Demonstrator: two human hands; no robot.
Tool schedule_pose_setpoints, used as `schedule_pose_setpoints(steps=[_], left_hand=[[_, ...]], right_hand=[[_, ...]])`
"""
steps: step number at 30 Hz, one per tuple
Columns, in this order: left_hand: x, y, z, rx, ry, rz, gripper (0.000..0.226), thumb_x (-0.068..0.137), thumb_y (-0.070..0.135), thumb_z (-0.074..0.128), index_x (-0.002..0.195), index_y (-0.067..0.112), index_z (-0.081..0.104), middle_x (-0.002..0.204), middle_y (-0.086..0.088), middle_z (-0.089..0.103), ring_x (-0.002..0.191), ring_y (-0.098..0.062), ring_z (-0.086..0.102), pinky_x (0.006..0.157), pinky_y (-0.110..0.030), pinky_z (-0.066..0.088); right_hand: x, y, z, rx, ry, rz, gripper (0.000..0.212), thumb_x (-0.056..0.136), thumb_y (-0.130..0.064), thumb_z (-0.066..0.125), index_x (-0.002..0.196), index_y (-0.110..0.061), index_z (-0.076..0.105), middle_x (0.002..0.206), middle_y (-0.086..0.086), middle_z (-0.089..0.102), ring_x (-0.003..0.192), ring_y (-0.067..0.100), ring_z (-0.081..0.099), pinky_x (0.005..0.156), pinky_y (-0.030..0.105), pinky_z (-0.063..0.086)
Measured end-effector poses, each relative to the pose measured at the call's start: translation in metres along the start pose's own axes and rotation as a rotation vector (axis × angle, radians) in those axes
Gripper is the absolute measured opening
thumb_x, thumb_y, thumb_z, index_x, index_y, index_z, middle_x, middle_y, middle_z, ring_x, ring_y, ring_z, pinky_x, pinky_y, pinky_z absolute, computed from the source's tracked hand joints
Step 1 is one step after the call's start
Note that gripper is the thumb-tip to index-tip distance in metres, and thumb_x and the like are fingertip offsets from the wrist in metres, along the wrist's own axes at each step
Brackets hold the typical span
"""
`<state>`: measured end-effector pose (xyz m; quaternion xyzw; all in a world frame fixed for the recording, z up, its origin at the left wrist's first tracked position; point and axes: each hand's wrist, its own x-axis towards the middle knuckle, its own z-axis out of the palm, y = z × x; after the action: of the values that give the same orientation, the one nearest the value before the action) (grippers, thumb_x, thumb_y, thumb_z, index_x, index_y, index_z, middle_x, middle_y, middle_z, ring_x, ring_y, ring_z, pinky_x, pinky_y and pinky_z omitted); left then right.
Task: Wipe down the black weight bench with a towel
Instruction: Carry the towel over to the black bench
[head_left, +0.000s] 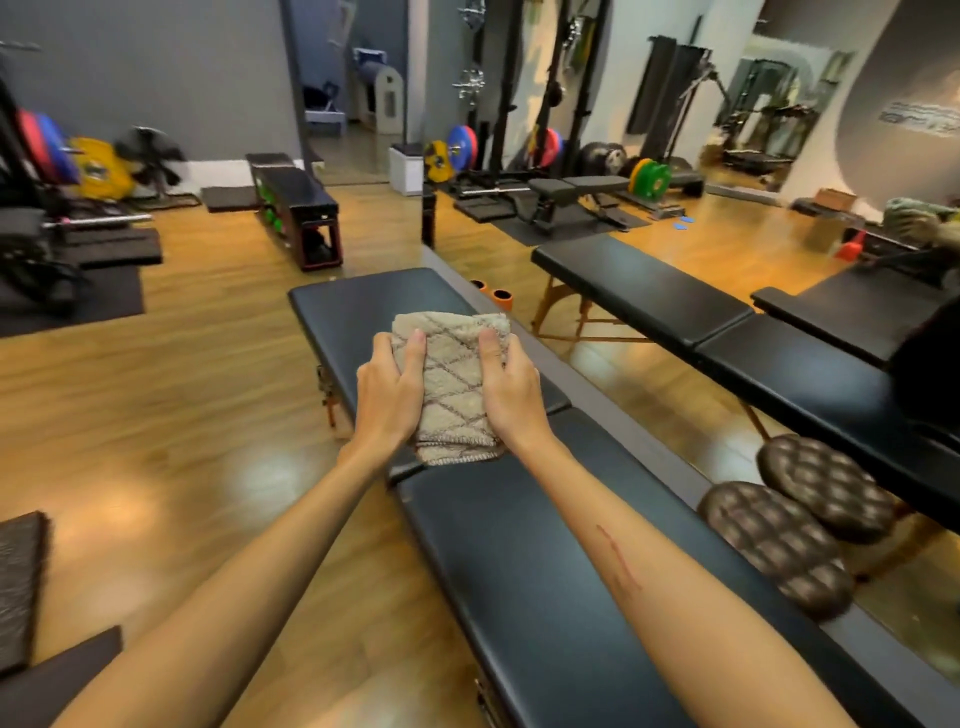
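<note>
1. Two hands are holding one towel (452, 384) at the frame's centre: the left hand (389, 389) is gripping its left edge with the thumb on top, and the right hand (511, 387) is gripping its right edge the same way.
2. The towel, beige with a brown diamond pattern and folded, is sitting over the seam between the two pads of the black bench (545, 571), which is running from the centre of the frame down to the lower right. Whether the cloth is pressing on the pad or hanging just above it cannot be told.
3. A mirror (727, 218) is standing along the bench's right edge, showing the bench again at the right of the frame.
4. One round quilted stool (774, 545) is sitting at the lower right beside the mirror, with its reflection just above it.
5. The wooden floor (182, 405) is lying open to the left of the bench, with dark mats at the lower left edge.
6. Coloured weight plates (98, 166) and a rack are crowding the upper left; a low black box (296, 208) is standing near the top centre.
</note>
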<state>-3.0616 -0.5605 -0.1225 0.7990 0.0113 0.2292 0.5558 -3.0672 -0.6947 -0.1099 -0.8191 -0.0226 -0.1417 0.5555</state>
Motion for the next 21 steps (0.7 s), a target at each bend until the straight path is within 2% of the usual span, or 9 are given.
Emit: schedule_pose_setpoints(steps=[2,6,10,14,17,19,21], left_hand=[[0.018,-0.016,-0.026,0.017,0.038,-0.011,0.039,0.101,0.039,0.044,0.086,0.004,0.048,0.071,0.004,0.052,0.065,-0.004,0.048,0.057,-0.024,0.026],[0.049,-0.045,-0.077,0.044,0.122,-0.022,0.039,0.100,0.040,0.044,0.083,0.006,0.047,0.069,0.003,0.050,0.065,-0.015,0.046,0.061,-0.032,0.026],[0.072,-0.064,-0.121,0.071,0.168,-0.053,0.037,0.101,0.039,0.043,0.085,0.006,0.048,0.069,0.004,0.050,0.063,-0.004,0.045,0.060,-0.029,0.023],[0.094,-0.088,-0.151,0.111,0.223,-0.100,0.038,0.101,0.041,0.041,0.084,0.007,0.047,0.070,0.003,0.049,0.064,-0.004,0.044,0.061,-0.031,0.023],[0.115,-0.106,-0.165,0.149,0.256,-0.123,0.043,0.101,0.043,0.040,0.089,0.003,0.050,0.072,0.001,0.051,0.065,-0.004,0.046,0.063,-0.033,0.025],[0.134,-0.117,-0.168,0.171,0.285,-0.127,0.044,0.101,0.043,0.040,0.091,0.002,0.050,0.073,0.000,0.052,0.066,-0.009,0.047,0.063,-0.034,0.026],[0.155,-0.128,-0.166,0.177,0.315,-0.130,0.044,0.102,0.043,0.040,0.092,0.002,0.051,0.075,-0.002,0.053,0.071,-0.020,0.049,0.065,-0.034,0.028]], right_hand=[[0.007,-0.012,0.033,0.013,-0.027,-0.003,0.045,0.104,-0.048,0.038,0.113,-0.009,0.058,0.101,-0.002,0.063,0.103,0.017,0.058,0.091,0.037,0.044],[0.022,-0.033,0.096,0.051,-0.096,-0.016,0.044,0.104,-0.048,0.037,0.109,-0.009,0.057,0.096,-0.004,0.062,0.095,0.013,0.057,0.081,0.029,0.038],[0.034,-0.047,0.153,0.088,-0.176,-0.024,0.045,0.104,-0.049,0.037,0.103,-0.008,0.055,0.092,-0.001,0.061,0.094,0.017,0.058,0.079,0.031,0.039],[0.053,-0.053,0.199,0.089,-0.252,-0.043,0.044,0.103,-0.050,0.038,0.090,-0.010,0.049,0.080,0.001,0.056,0.077,0.013,0.053,0.072,0.034,0.041],[0.074,-0.054,0.229,0.094,-0.299,-0.061,0.049,0.103,-0.051,0.038,0.089,-0.005,0.048,0.077,0.004,0.051,0.071,0.015,0.050,0.073,0.038,0.043],[0.093,-0.053,0.244,0.092,-0.330,-0.072,0.048,0.103,-0.052,0.038,0.089,-0.007,0.048,0.077,0.003,0.052,0.071,0.014,0.049,0.074,0.039,0.042],[0.115,-0.050,0.258,0.100,-0.365,-0.087,0.039,0.103,-0.050,0.038,0.082,-0.018,0.045,0.076,-0.005,0.050,0.070,0.008,0.047,0.070,0.034,0.039]])
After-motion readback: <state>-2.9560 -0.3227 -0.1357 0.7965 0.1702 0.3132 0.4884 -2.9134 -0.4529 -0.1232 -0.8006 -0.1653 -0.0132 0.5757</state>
